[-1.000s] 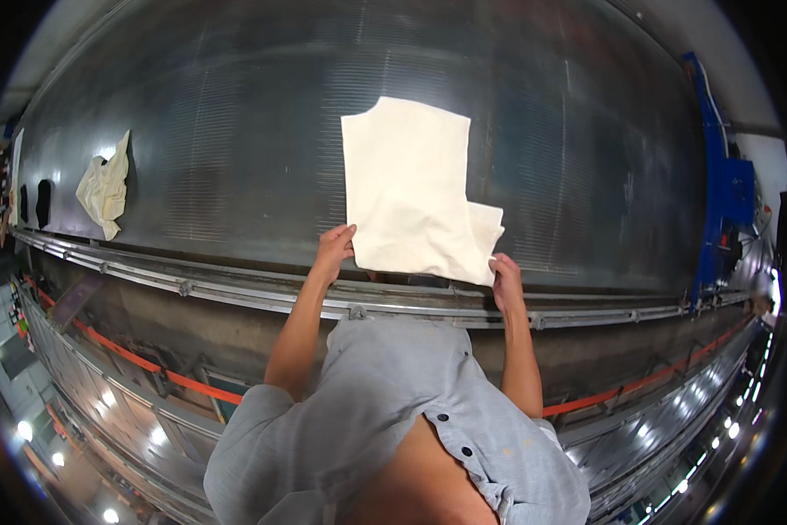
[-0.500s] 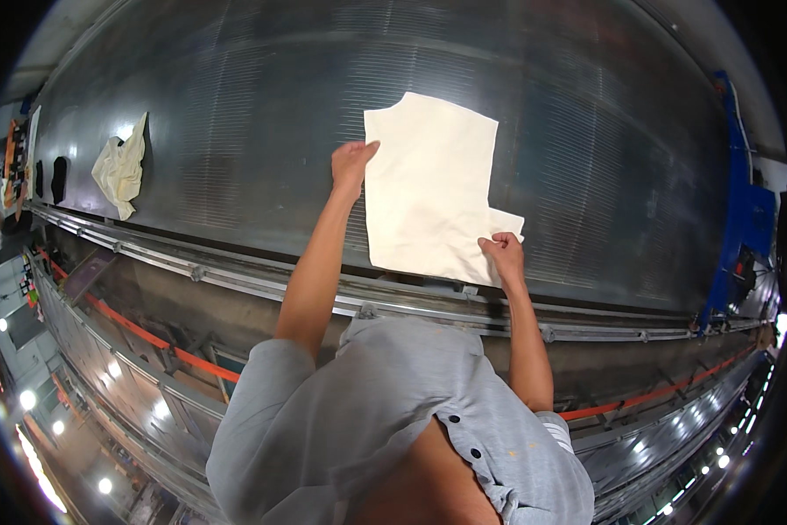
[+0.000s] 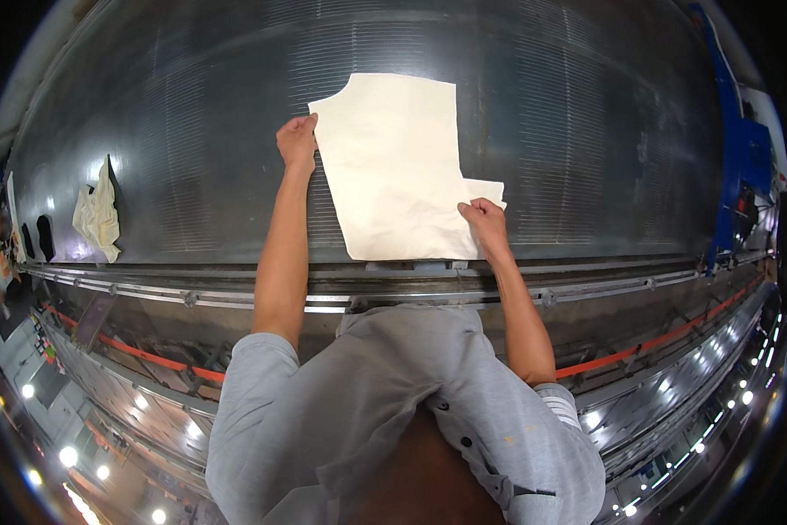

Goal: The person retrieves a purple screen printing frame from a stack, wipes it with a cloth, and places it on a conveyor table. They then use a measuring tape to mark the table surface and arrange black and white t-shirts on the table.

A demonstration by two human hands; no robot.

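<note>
A cream cut fabric panel point(image 3: 393, 157) lies on the dark, smooth tabletop point(image 3: 245, 166) in front of me. Its upper left has a curved cut, and a smaller flap of the same cream cloth point(image 3: 484, 190) juts out at the right. My left hand point(image 3: 297, 142) pinches the panel's left edge near the upper corner. On the opposite side, my right hand point(image 3: 485, 220) grips the lower right edge beside the flap, fingertips pressed together on the cloth. Whether the flap is part of the panel or a separate layer, I cannot tell.
A crumpled cream cloth point(image 3: 98, 214) with dark parts lies at the far left, near small black pieces point(image 3: 45, 238). A metal rail point(image 3: 411, 296) runs along the table's near edge. A blue machine frame point(image 3: 728, 166) stands at the right end.
The panel has turned slightly and appears further left and up in view, both hands still on it. My left hand sits nearer its upper corner. The whole view has shifted too.
</note>
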